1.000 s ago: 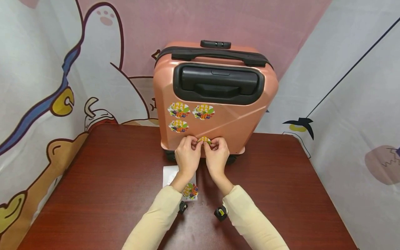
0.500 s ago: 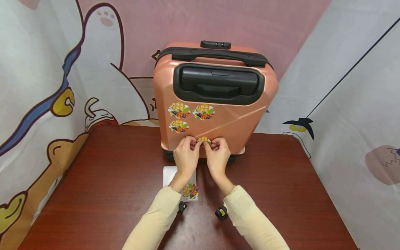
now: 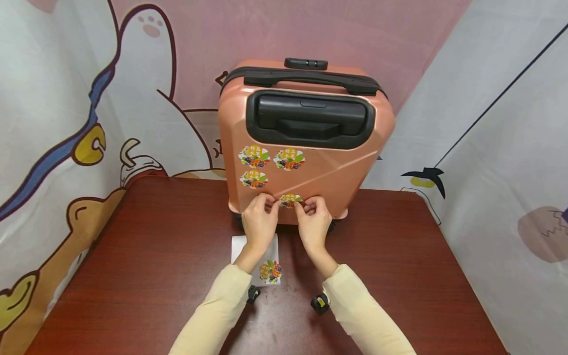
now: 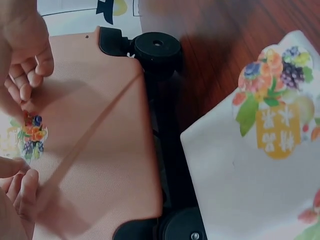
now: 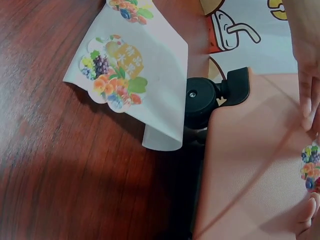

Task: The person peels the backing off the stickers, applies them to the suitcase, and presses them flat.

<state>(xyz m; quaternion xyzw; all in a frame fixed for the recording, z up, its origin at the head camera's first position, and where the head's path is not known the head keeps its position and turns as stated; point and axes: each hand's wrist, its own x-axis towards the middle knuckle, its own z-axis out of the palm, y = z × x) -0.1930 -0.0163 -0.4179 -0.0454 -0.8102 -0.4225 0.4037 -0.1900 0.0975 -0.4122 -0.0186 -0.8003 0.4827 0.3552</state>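
Note:
A salmon-pink suitcase [image 3: 341, 167] stands upright on the table, with three fruit-print stickers [image 3: 289, 159] on its upper left face. Low on that face is another fruit sticker [image 3: 290, 200], lying close against the shell. My left hand [image 3: 259, 222] pinches its left edge between thumb and curled fingers. At the right edge, my right hand [image 3: 315, 227] does the same, other fingers loosely bent. Both wrist views show this sticker [image 4: 34, 135] only in part, between the fingertips.
A white backing sheet [image 3: 241, 242] bearing fruit stickers [image 3: 270, 271] lies in front of the suitcase, partly under my left forearm; its edge curls up in the right wrist view. Black wheels [image 5: 200, 102] are at the suitcase's base. Patterned cloth hangs behind the brown table [image 3: 377, 256].
Both hands have moved apart, left hand leftward and right hand rightward, each toward the sticker's edge. More of the sticker shows between them, and it looks flatter. The suitcase stays put.

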